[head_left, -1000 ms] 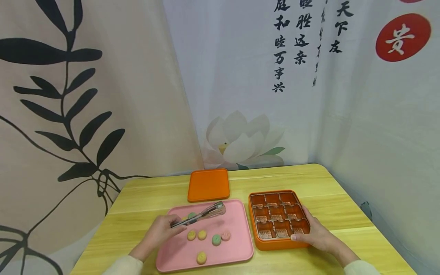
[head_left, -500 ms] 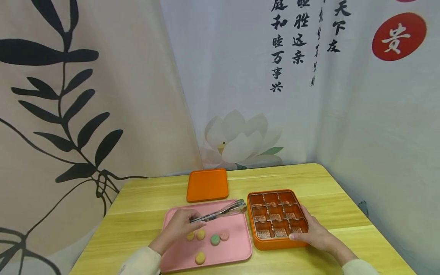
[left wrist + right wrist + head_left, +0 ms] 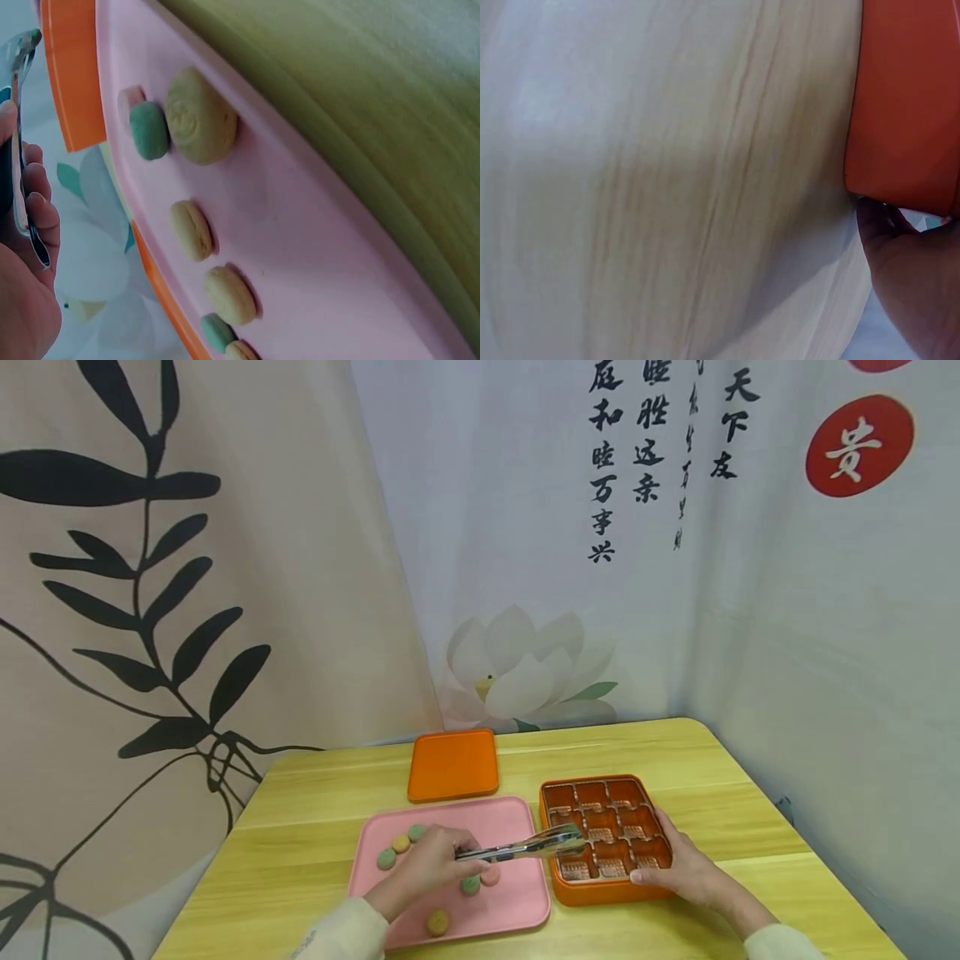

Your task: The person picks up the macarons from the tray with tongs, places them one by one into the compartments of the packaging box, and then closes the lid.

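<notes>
My left hand (image 3: 433, 862) grips metal tongs (image 3: 517, 850) above the pink tray (image 3: 517, 922). The tongs' tips reach over the left side of the orange box (image 3: 592, 893), which holds a clear insert (image 3: 600, 822) with square compartments. A greenish spot shows at the tips in the left wrist view; I cannot tell whether the tongs hold a macaron. Yellow macarons (image 3: 201, 116), green macarons (image 3: 149, 130) and a pink macaron (image 3: 490, 876) lie on the tray, some partly hidden behind my left hand. My right hand (image 3: 690, 870) holds the box at its right side, thumb at the front corner.
An orange lid (image 3: 453, 766) lies flat behind the tray on the wood-patterned table (image 3: 300, 810). A printed curtain (image 3: 525, 527) hangs behind the table's back edge and along the right side.
My left hand has carried the tongs rightward from above the tray until the tips are over the box. My right hand has stayed on the box.
</notes>
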`<state>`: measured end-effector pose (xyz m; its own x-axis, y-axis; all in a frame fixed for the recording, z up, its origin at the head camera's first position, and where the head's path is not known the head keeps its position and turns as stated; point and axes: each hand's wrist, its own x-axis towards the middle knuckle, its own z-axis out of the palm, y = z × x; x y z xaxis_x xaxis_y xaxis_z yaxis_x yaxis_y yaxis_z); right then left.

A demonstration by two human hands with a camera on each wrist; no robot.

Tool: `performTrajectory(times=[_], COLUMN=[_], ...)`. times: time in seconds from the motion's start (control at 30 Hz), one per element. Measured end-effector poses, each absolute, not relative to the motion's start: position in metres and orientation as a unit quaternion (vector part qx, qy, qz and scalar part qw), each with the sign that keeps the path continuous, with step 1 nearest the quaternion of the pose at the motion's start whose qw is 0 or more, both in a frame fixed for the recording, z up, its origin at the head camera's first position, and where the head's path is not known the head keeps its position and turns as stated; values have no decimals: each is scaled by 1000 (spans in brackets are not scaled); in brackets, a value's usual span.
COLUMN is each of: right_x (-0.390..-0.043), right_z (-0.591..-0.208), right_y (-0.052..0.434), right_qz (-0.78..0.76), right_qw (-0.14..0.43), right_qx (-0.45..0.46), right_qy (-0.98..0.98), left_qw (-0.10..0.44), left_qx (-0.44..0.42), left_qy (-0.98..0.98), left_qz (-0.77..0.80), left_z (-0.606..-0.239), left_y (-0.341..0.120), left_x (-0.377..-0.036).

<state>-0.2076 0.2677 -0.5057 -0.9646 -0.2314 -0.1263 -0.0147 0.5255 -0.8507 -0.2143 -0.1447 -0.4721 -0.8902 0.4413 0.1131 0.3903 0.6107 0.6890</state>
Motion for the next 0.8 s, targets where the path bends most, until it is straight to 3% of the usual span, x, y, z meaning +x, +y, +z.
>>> performTrajectory(times=[0.8], right_x=[-209], right_z=[-507], right_y=[267], right_qz=[-483], right_qw=[113], right_qx=[-75], right_qy=[865], left_qw=[21], left_qx=[200], left_qy=[893], left_qz=[403], left_z=[-472], left_y=[-160], left_x=[-217])
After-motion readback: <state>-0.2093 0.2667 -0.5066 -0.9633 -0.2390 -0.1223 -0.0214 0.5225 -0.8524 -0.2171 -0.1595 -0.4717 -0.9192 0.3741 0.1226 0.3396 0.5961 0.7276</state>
